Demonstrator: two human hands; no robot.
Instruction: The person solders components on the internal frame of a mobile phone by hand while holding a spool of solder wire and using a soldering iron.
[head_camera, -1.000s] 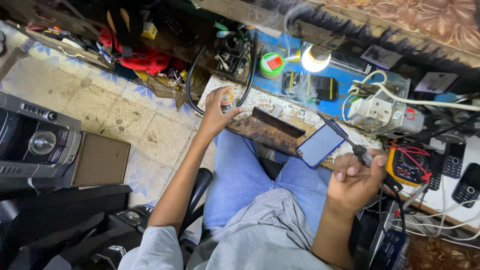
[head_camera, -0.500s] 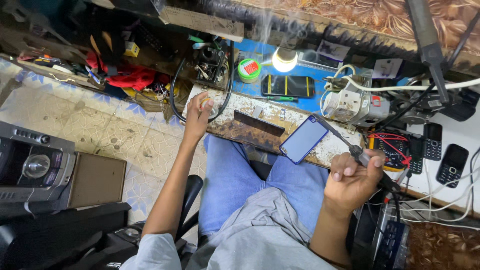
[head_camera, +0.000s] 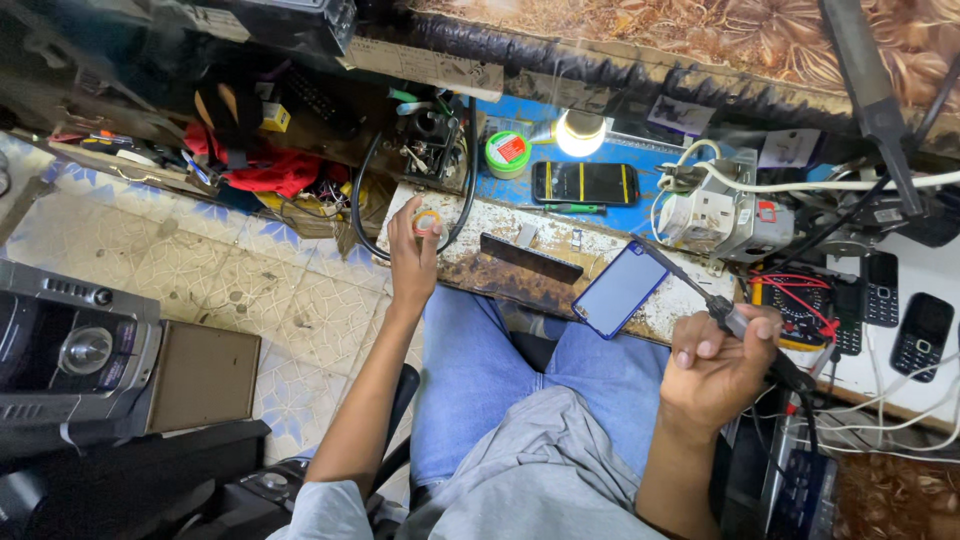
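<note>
rust-stained and flaking, the workbench (head_camera: 520, 285) carries most of what can be counted: two smartphones, one with a blue screen (head_camera: 620, 291) lying at the front edge and one dark phone (head_camera: 585, 183) further back on the blue mat; one small roll of tape (head_camera: 427, 221); one green-and-red round tin (head_camera: 507, 153); one lit lamp bulb (head_camera: 581, 131); one flat dark bar (head_camera: 530, 258); and three small button phones (head_camera: 924, 335) on the white surface at far right. one grey stereo unit (head_camera: 70, 350) stands on the tiled floor at left.

the left hand (head_camera: 412, 250) is stretched out to the bench's left end, fingers partly curled, thumb and fingertips pinching the small roll of tape, which sits at the tips of that hand and well apart from the other. the right hand (head_camera: 715, 365) is closed in a fist round the handle of a soldering iron (head_camera: 690, 290), near the person's right knee and just off the bench's front edge.

the iron's long axis runs diagonally: its handle is in the fist at lower right, its thin shaft points up and to the left, the tip ending just above the top corner of the blue-screened phone. that phone also lies slantwise, its long axis running lower left to upper right.
</note>
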